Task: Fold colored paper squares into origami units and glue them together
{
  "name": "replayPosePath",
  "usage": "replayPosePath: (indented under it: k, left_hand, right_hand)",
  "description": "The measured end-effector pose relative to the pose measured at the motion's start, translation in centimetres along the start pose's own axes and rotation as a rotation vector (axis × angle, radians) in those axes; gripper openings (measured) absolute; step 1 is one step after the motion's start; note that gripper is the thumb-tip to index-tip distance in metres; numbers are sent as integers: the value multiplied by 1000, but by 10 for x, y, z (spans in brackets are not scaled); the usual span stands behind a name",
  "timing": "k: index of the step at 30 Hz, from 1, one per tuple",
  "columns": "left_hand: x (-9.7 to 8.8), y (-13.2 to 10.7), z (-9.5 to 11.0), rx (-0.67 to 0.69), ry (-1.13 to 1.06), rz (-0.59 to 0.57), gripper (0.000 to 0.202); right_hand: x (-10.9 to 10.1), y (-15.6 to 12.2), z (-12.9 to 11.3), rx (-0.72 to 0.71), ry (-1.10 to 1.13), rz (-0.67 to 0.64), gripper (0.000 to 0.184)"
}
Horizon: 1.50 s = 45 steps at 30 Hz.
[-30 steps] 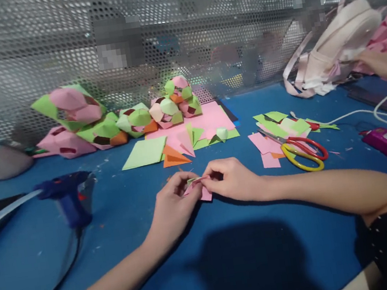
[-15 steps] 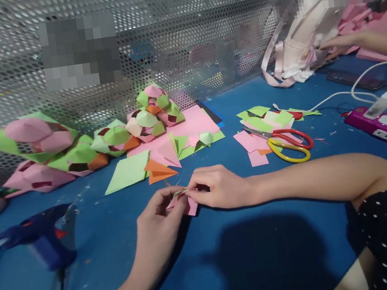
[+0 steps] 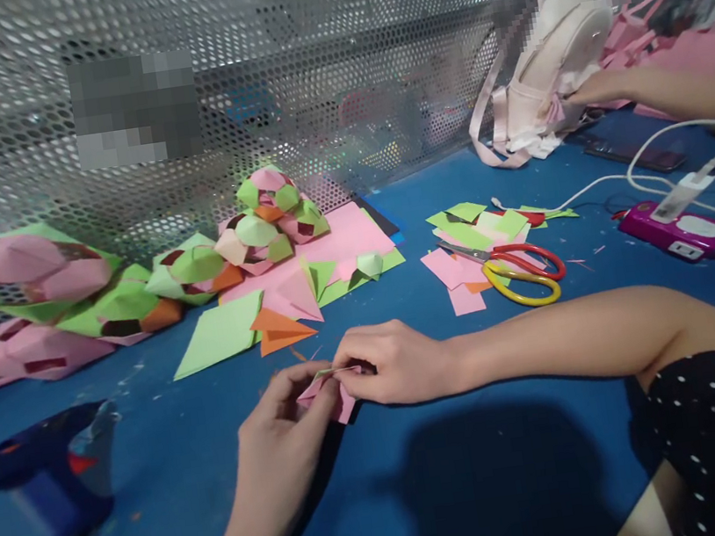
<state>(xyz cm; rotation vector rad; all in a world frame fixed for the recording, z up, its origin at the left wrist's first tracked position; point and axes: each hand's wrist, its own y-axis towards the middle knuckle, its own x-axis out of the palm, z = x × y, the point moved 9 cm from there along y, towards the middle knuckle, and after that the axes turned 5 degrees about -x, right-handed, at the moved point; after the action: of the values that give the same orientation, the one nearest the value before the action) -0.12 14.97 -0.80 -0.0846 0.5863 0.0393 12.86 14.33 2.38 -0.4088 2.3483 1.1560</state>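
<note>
My left hand [image 3: 283, 425] and my right hand [image 3: 394, 360] meet over the blue table [image 3: 428, 489], both pinching a small folded piece of pink and green paper [image 3: 340, 399]. The paper rests low against the table between my fingertips. Just beyond it lie an orange folded triangle [image 3: 277, 331] and a flat green paper square [image 3: 217, 334]. Most of the small paper is hidden by my fingers.
Folded paper balls [image 3: 270, 214] and larger paper shapes [image 3: 41, 286] line the perforated metal wall. A blue glue gun [image 3: 41, 477] lies at left. Red and yellow scissors [image 3: 521, 267] rest on paper scraps. A pink device [image 3: 677, 227] with white cable and another person's hand [image 3: 598, 88] on a pink backpack are at right.
The camera view has swung right and down, so everything has slid left and lower in the frame. My hands keep working the same small paper, fingers shifting slightly.
</note>
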Motion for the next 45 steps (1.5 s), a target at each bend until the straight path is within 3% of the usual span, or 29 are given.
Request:
replayPosePath:
  k: [11, 25, 34, 39, 45]
  left_hand:
    - [2, 1, -11, 10, -29, -19, 32]
    - [-1, -4, 5, 150, -56, 11, 22]
    - [0, -6, 16, 173, -87, 11, 15]
    - [-2, -4, 12, 135, -169, 32, 15]
    - [5, -5, 14, 130, -249, -57, 14]
  right_hand:
    - [4, 1, 3, 43, -6, -53, 4]
    - [3, 1, 5, 69, 8, -52, 8]
    - [1, 2, 4, 134, 93, -97, 10]
    - [4, 1, 6, 155, 133, -141, 12]
    - [9, 1, 16, 243, 137, -143, 11]
